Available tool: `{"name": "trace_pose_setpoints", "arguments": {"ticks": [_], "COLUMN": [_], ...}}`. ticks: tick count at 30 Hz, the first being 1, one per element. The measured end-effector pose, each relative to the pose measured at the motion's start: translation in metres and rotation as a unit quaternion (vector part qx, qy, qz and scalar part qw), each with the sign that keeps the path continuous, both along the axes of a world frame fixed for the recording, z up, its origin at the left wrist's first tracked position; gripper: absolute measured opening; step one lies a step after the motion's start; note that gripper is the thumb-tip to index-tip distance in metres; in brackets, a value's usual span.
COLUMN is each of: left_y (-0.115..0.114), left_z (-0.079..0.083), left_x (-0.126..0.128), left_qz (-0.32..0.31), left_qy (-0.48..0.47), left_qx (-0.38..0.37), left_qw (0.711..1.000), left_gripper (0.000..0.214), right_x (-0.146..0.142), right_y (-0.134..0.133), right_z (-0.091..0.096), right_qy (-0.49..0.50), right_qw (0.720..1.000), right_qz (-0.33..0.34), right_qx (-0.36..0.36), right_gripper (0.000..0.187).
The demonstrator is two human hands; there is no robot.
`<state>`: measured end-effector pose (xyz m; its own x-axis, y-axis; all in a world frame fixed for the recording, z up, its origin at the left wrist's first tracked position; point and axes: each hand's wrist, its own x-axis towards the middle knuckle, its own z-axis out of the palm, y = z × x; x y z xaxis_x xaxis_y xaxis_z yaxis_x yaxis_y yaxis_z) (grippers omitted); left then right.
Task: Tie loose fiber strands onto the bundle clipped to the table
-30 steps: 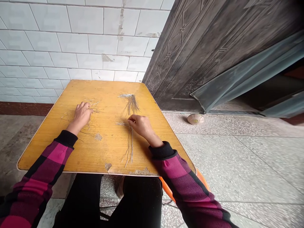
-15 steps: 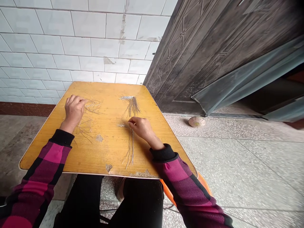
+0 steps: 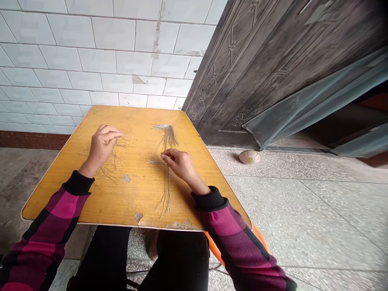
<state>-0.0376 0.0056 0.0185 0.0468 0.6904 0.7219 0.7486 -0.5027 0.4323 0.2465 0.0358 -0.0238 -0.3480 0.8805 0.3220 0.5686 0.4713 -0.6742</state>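
Note:
My left hand [image 3: 104, 146] is raised over the left part of the wooden table, thumb and forefinger pinched on a thin wire [image 3: 125, 134] with a pale tip. Loose, tangled thin wires [image 3: 109, 166] lie below and beside it. My right hand [image 3: 181, 163] hovers low near the table's middle, its fingertips closed; what they hold, if anything, is too small to make out. Just under those fingertips lies a small group of wires [image 3: 168, 190], with silvery ends pointing left and long strands running toward me. Beyond it rests a thicker bundle of bent wires [image 3: 170, 135], also silver-ended.
The yellow wooden table [image 3: 139, 121] has chipped patches near its front edge. A white tiled wall [image 3: 91, 60] stands behind it, and a dark carved door [image 3: 236, 68] with a grey-green curtain is at the right. On the floor lies a pale ball [image 3: 249, 157].
My left hand has moved right and lifted from the tangled wires, now with a thin wire in its fingertips. My right hand has shifted only slightly left.

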Motion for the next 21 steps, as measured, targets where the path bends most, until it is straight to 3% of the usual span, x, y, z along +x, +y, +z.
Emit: {"name": "trace_pose_setpoints", "arguments": {"ticks": [3,5,8,10,12,14,17,21], "left_y": [-0.007,-0.008,-0.006,-0.005,-0.006,-0.009,-0.017,-0.025], "left_z": [-0.005,-0.012,-0.024,-0.030,-0.034,-0.036,-0.038,-0.041], "left_x": [0.022,0.033,0.042,0.045,0.048,0.052,0.060,0.070], "left_qz": [-0.127,-0.180,-0.205,-0.198,-0.177,-0.137,-0.090,-0.113], "left_qy": [-0.068,-0.078,-0.072,-0.067,-0.061,-0.046,-0.007,0.021], "left_qx": [-0.078,-0.128,-0.172,-0.168,-0.137,-0.087,-0.003,0.016], "left_qw": [0.987,0.972,0.961,0.963,0.973,0.986,0.996,0.993], "left_gripper": [0.015,0.014,0.015,0.015,0.015,0.016,0.018,0.018], "right_x": [-0.004,-0.008,-0.011,-0.013,-0.014,-0.015,-0.018,-0.021], "right_y": [-0.007,-0.015,-0.027,-0.031,-0.031,-0.028,-0.023,-0.021], "right_z": [0.002,0.004,0.007,0.007,0.006,0.004,0.001,0.002], "right_qy": [0.131,0.180,0.166,0.140,0.139,0.171,0.232,0.296], "right_qw": [0.984,0.970,0.973,0.975,0.976,0.978,0.964,0.928], "right_qz": [0.082,0.133,0.163,0.153,0.124,0.099,0.108,0.131], "right_qx": [-0.084,-0.096,0.002,0.084,0.109,0.060,-0.073,-0.184], "right_gripper": [0.026,0.026,0.019,0.019,0.018,0.021,0.028,0.028]}}
